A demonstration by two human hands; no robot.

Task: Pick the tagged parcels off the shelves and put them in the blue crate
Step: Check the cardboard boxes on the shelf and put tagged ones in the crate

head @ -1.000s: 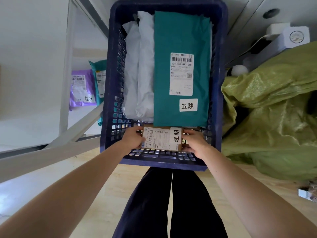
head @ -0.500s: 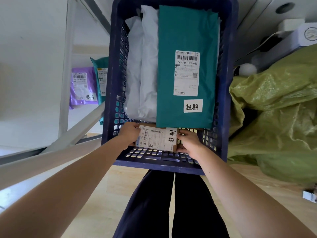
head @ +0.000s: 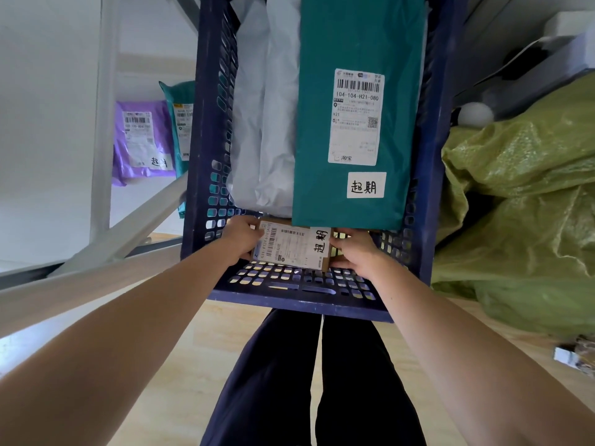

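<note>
The blue crate [head: 299, 299] stands on the floor in front of me. Inside it lie a long teal parcel [head: 354, 43] with a shipping label and a handwritten tag, and white bags [head: 264, 123] to its left. At the crate's near end sits a small brown box [head: 291, 247] with a label and a tag. My left hand [head: 241, 238] grips its left end and my right hand [head: 351, 249] grips its right end. On the low shelf at left lie a purple tagged parcel [head: 141, 143] and a teal parcel [head: 180, 123], partly hidden by the crate.
A white metal shelf frame [head: 103, 123] with a slanted brace stands at left. Large green woven sacks [head: 528, 201] are piled right of the crate. White boxes [head: 547, 53] sit behind them. My dark trouser legs stand on the wooden floor below the crate.
The small box has been lowered a little deeper into the crate's near end and tilted slightly. Both hands stayed on it. My view has shifted closer to the crate.
</note>
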